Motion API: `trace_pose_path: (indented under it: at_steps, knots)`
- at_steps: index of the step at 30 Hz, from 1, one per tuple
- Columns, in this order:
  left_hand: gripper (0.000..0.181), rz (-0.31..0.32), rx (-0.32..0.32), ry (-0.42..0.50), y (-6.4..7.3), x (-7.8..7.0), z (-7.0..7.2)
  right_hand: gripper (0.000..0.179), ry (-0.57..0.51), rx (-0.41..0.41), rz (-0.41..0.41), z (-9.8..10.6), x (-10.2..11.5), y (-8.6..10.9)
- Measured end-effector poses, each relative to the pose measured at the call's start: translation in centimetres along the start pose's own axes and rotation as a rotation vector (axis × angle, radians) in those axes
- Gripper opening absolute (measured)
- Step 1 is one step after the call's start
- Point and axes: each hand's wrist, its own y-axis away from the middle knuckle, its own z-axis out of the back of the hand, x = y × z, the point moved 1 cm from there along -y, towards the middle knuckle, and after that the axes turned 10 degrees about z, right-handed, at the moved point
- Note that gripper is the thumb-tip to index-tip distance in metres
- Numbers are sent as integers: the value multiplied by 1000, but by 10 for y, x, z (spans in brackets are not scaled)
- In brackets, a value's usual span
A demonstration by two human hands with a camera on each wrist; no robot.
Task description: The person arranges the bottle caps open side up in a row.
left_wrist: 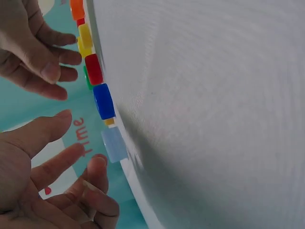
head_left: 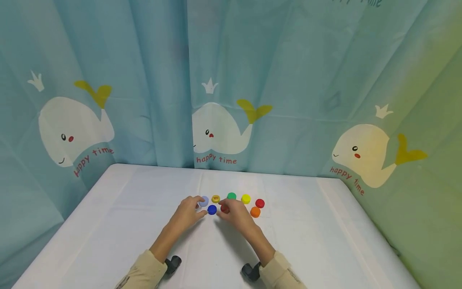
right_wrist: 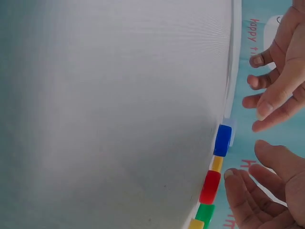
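Several round, coloured bottle caps lie together on the white table. My left hand (head_left: 187, 212) hovers by the light blue cap (head_left: 203, 201) and the dark blue cap (head_left: 212, 210), thumb and fingers spread, holding nothing. Over the red cap (head_left: 224, 208) is my right hand (head_left: 237, 215), which partly hides it in the head view. In the right wrist view, a gap separates this hand's fingers (right_wrist: 238, 191) from the red cap (right_wrist: 210, 187). Behind the dark blue cap sits a gold cap (head_left: 215, 198), with a green cap (head_left: 232, 196) to its right.
Farther right lie a yellow cap (head_left: 246, 199), another red cap (head_left: 260, 203) and an orange cap (head_left: 255, 212). A light blue curtain (head_left: 296, 80) printed with whales hangs behind the white table (head_left: 144, 196). Black devices (head_left: 250, 272) are worn at both wrists.
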Motion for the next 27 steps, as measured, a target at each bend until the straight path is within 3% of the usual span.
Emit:
trace_pose_path:
  at_steps: [10, 19, 27]
  knots:
    - [36, 4, 88, -20, -3, -3, -3, 29, 2, 71, -40, -5, 0, -10]
    - [29, -69, 63, -33, -8, -5, -9, 33, 40, 161, -93, -10, 3, -19]
    - [11, -59, 79, -63, -10, -8, -12, 36, 61, 197, -72, -7, 8, -24]
